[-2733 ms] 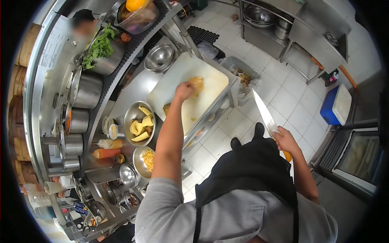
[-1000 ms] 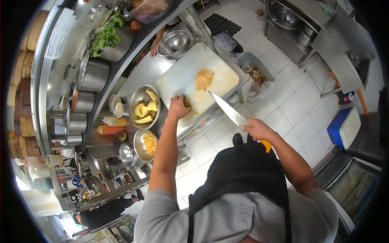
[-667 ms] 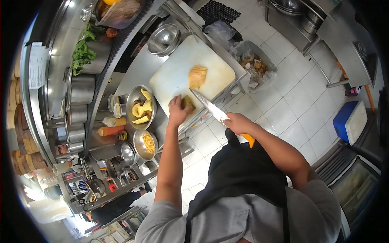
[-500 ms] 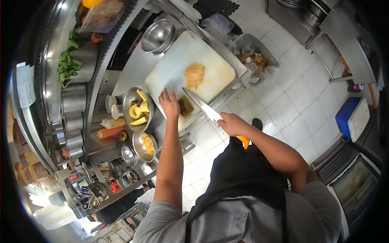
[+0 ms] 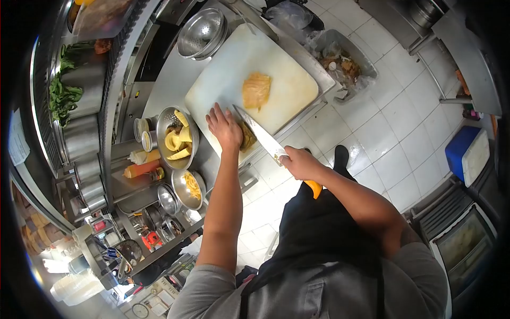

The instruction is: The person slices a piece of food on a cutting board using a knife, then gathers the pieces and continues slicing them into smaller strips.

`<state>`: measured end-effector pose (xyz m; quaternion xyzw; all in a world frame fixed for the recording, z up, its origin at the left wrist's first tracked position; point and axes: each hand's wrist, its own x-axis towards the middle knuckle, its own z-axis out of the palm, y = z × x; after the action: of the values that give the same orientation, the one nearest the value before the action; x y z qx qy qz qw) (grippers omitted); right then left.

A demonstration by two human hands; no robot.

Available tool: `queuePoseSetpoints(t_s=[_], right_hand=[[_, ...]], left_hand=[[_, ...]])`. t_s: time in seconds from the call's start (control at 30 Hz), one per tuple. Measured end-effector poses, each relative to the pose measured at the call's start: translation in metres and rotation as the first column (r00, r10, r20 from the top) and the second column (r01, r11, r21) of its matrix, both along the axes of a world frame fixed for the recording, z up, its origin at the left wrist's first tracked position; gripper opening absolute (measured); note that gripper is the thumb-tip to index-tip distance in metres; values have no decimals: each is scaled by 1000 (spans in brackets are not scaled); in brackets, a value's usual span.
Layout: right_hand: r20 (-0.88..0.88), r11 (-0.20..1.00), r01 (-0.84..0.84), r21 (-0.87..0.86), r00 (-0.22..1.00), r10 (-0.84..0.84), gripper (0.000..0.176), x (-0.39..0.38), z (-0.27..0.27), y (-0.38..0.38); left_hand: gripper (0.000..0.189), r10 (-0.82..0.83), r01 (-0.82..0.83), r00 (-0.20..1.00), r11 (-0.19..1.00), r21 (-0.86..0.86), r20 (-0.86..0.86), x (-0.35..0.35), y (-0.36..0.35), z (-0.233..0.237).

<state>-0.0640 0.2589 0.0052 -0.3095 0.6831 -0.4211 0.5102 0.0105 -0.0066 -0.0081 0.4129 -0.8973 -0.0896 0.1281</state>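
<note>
My left hand point(image 5: 224, 127) lies on the white cutting board point(image 5: 289, 69), palm down, fingers extended and holding nothing. Close to its right side is a dark greenish-brown piece of peel or food point(image 5: 247, 137), partly covered by the knife and hand. In my right hand point(image 5: 299, 162) is the orange handle of a large kitchen knife point(image 5: 260, 131). Its blade slants up and left across the board's near edge, the tip close to my left fingertips. Beyond the tip sits a flat yellow-orange piece of sliced food point(image 5: 256, 90), touched by neither hand.
Left of the board stand a metal colander point(image 5: 194, 127) with yellow pieces and a bowl point(image 5: 179, 191) with yellow strips. Stacked metal bowls point(image 5: 201, 33) occupy the far left corner. A lined waste bin point(image 5: 366, 66) stands beyond the board's right end.
The whole view has shifted slightly. The knife tip has come a little closer to my left fingers. The yellow-orange piece keeps its place on the board.
</note>
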Motion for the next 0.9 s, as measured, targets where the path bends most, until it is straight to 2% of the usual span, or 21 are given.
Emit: queuePoseSetpoints(t_s=[0.23, 0.33, 0.43, 0.63, 0.83, 0.9], right_hand=[[58, 1000, -18, 23, 998, 16, 37, 3, 2, -2], [255, 989, -62, 134, 967, 26, 36, -6, 21, -2], [114, 997, -49, 52, 993, 43, 36, 2, 10, 5], [71, 999, -45, 17, 997, 43, 36, 13, 6, 23], [76, 999, -33, -7, 997, 34, 34, 14, 0, -5], [150, 1000, -16, 15, 989, 13, 35, 14, 4, 0]], left_hand=[[55, -60, 60, 998, 997, -48, 0, 3, -2, -4], [54, -66, 66, 998, 996, -59, 8, 3, -2, -4], [54, -38, 39, 999, 998, -45, 20, 0, 1, 0], [57, -24, 25, 999, 997, -73, 21, -1, 0, -3], [58, -11, 14, 1000, 995, -96, 27, -4, 7, 2], [58, -10, 12, 1000, 995, -98, 23, -4, 7, 4]])
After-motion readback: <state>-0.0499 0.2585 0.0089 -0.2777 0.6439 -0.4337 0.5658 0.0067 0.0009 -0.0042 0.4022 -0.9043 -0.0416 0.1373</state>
